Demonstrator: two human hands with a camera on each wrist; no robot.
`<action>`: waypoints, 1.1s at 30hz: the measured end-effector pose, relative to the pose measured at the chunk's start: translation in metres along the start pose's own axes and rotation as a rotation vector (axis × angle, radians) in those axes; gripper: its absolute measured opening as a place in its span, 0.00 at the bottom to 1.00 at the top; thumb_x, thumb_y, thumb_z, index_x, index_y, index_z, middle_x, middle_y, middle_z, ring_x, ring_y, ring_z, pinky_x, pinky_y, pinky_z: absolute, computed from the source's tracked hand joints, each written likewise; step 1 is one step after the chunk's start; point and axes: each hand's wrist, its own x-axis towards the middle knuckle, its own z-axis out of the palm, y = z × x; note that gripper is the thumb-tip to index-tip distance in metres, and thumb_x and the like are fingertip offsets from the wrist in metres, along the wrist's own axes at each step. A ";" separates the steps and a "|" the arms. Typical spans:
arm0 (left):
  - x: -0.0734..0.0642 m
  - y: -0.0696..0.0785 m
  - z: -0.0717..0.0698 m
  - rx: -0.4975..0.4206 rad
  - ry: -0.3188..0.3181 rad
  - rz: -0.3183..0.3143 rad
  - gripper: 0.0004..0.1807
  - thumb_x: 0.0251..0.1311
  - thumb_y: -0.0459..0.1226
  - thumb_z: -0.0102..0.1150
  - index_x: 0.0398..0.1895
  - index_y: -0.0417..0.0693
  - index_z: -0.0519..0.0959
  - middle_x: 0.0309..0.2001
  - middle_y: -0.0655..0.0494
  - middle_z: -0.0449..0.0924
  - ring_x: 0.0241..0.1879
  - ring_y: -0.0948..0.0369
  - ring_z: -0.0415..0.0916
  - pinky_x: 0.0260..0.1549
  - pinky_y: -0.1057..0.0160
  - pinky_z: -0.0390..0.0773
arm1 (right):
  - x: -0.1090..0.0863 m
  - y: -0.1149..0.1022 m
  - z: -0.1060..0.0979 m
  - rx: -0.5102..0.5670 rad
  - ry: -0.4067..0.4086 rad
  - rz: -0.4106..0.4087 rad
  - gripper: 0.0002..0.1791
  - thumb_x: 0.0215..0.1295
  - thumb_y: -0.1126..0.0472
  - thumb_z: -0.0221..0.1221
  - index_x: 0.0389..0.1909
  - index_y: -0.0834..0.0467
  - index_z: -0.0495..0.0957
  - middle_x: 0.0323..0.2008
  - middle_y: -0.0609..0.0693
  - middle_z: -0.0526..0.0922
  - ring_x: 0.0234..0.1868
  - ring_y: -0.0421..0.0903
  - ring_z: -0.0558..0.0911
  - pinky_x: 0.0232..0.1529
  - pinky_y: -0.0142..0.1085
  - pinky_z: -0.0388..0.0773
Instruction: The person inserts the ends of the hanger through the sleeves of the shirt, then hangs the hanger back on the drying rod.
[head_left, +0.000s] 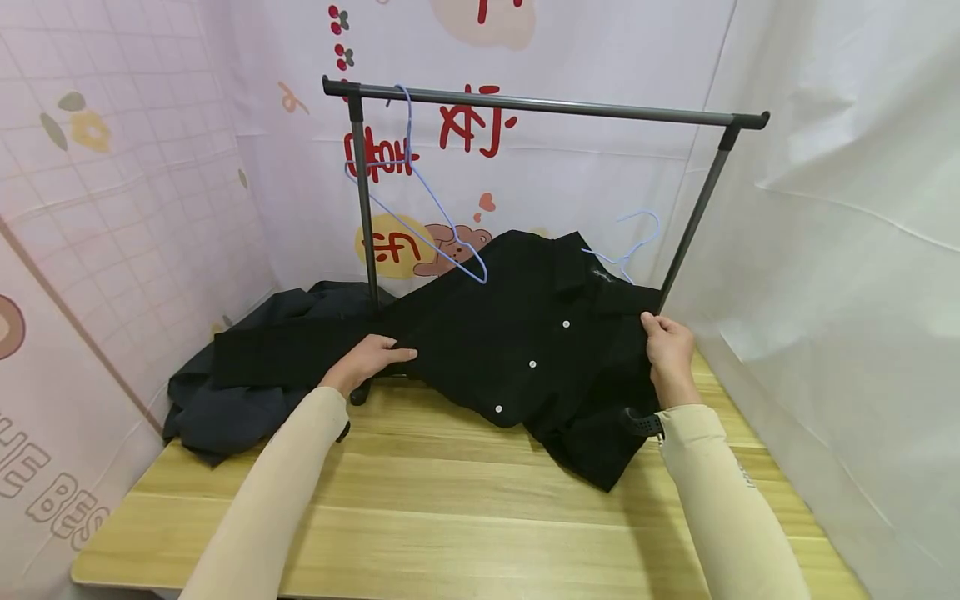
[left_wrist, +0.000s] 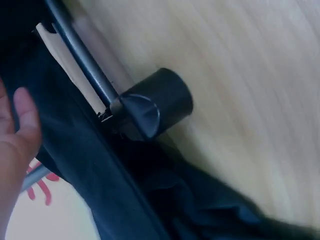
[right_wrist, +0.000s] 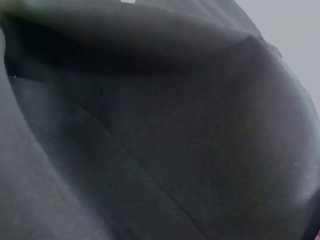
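Note:
A black button-up shirt [head_left: 480, 333] with white buttons is spread in front of the rack, one sleeve stretched out to the left. My right hand [head_left: 671, 354] pinches it near the collar's right side. Beside the sleeve is my left hand [head_left: 367, 362], its thumb held out straight; in the left wrist view, thumb and fingers stand apart next to the black cloth [left_wrist: 75, 135]. Out of the shirt's collar rises a blue hanger [head_left: 637, 246], its lower part hidden by the shirt. Dark folds of cloth [right_wrist: 175, 130] fill the right wrist view.
Another blue hanger [head_left: 431, 196] hangs from the left end of the rack's metal rail [head_left: 555, 106]. A dark garment [head_left: 232, 417] lies heaped on the left of the wooden table [head_left: 450, 517]. The rack's black foot [left_wrist: 165, 100] shows in the left wrist view. Printed curtains [head_left: 840, 208] enclose the table.

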 end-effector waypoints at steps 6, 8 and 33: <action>-0.002 -0.001 -0.013 -0.333 0.058 0.028 0.36 0.66 0.50 0.61 0.64 0.30 0.64 0.79 0.43 0.40 0.77 0.47 0.39 0.72 0.46 0.44 | 0.000 0.003 -0.003 -0.019 0.022 0.017 0.23 0.72 0.51 0.58 0.49 0.71 0.80 0.33 0.45 0.72 0.38 0.42 0.68 0.39 0.33 0.67; -0.003 0.001 -0.017 -0.417 0.050 0.048 0.35 0.68 0.50 0.59 0.66 0.33 0.65 0.78 0.44 0.44 0.77 0.49 0.42 0.71 0.47 0.47 | 0.001 0.002 -0.003 -0.021 0.032 0.027 0.24 0.72 0.50 0.57 0.50 0.70 0.80 0.36 0.45 0.72 0.41 0.42 0.68 0.42 0.34 0.67; -0.021 -0.012 -0.053 -0.258 0.194 0.093 0.22 0.72 0.51 0.54 0.32 0.40 0.67 0.35 0.52 0.63 0.43 0.52 0.62 0.51 0.52 0.61 | 0.005 0.009 -0.012 0.052 0.138 0.098 0.16 0.71 0.50 0.58 0.29 0.56 0.81 0.36 0.45 0.70 0.43 0.44 0.67 0.45 0.33 0.65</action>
